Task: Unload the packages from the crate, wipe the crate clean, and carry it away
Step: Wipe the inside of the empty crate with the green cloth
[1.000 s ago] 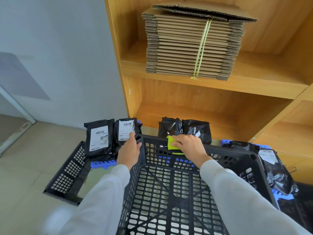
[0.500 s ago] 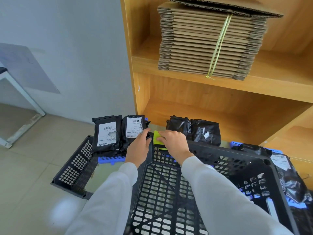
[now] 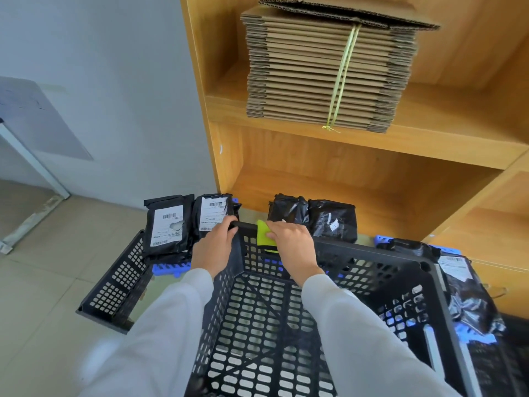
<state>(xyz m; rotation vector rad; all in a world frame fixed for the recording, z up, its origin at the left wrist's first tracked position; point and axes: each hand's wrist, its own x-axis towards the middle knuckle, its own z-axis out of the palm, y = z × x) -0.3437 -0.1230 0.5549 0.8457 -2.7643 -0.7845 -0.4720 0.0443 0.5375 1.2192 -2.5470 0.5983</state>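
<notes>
A black perforated crate point(image 3: 372, 253) fills the lower middle, empty inside. My left hand point(image 3: 213, 246) grips its far left corner rim. My right hand point(image 3: 292, 245) presses a yellow-green cloth point(image 3: 264, 233) against the far rim, just right of that corner. Black packages with white labels point(image 3: 166, 224) lean behind the crate at left. Two more black packages point(image 3: 315, 219) stand behind the far rim. Another labelled package point(image 3: 463, 290) lies to the right of the crate.
A second black crate point(image 3: 114, 285) sits on the tiled floor at left, with blue plastic pieces point(image 3: 169, 269) under the packages. A wooden shelf unit point(image 3: 372, 144) rises behind, holding a tied stack of flat cardboard point(image 3: 323, 73). A white table leg point(image 3: 31, 161) stands far left.
My right hand has slid the cloth leftward along the far rim toward the corner held by my left hand. The view has shifted slightly left.
</notes>
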